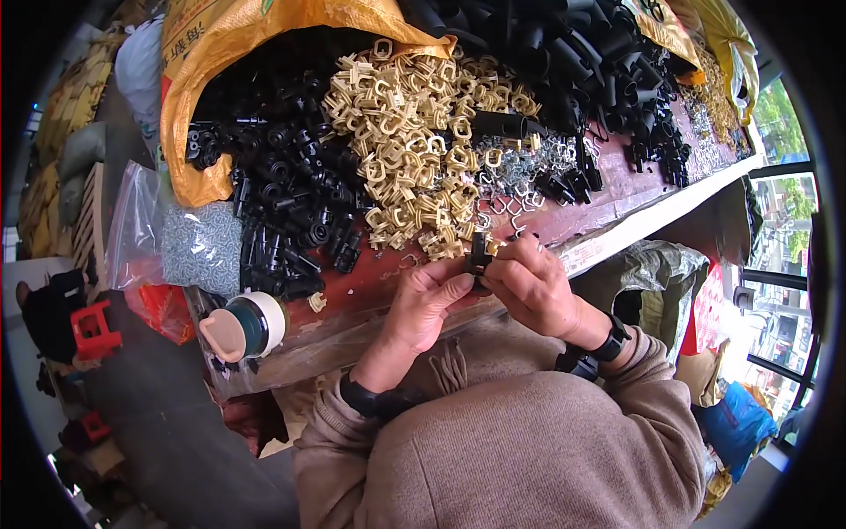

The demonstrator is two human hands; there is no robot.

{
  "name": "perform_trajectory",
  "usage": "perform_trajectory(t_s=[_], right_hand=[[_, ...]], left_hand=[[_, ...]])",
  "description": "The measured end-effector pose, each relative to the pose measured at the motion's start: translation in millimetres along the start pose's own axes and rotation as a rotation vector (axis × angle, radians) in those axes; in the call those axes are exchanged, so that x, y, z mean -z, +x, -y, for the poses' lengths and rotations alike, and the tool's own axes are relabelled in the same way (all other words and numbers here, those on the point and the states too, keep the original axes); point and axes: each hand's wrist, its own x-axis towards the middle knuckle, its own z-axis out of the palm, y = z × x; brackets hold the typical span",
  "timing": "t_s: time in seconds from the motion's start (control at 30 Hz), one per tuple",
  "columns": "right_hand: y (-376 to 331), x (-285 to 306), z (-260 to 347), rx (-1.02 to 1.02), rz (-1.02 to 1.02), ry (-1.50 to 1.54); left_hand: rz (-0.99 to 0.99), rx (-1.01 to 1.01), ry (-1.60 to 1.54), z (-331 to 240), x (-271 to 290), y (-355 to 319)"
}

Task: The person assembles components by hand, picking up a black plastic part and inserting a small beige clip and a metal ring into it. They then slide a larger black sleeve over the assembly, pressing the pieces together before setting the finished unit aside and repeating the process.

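Near the table's front edge, my left hand [427,304] is closed around a small black plastic part [478,250], held upright between thumb and fingers. My right hand [535,286] meets it from the other side, its fingers pinched together. A small beige bit [493,249] shows at its fingertips against the black part; its full shape is hidden. Just beyond my hands lies a heap of beige plastic clips [401,132]. Bent metal wire clips [507,205] are scattered to the right of that heap, and a pile of black plastic fittings [295,189] spreads to its left.
Black tubes [573,57] are piled at the back right. An orange woven sack [181,132] lies open at the back left. Closer in are a bag of small screws [201,249] and a lidded cup [247,326] at the table's left corner. Sacks [656,282] stand right of the table.
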Motion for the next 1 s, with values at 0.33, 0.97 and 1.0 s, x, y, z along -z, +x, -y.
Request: perform_trajectory(t_s=[0.33,0.97,1.0], right_hand=[[-1.0,-7.1,-14.0,-0.372,0.113,0.645],[9.1,-30.8,-68.6,-0.109,0.360,-0.192],[8.0,-30.3,-69.3,-0.148,0.283,-0.124]], left_hand=[[0.032,0.064,0.001,-4.9,8.5,-0.3],[-0.196,-0.050,-0.026,-6.1,22.5,-0.4],[-0.184,-0.055,-0.034,-6.0,23.2,0.0]])
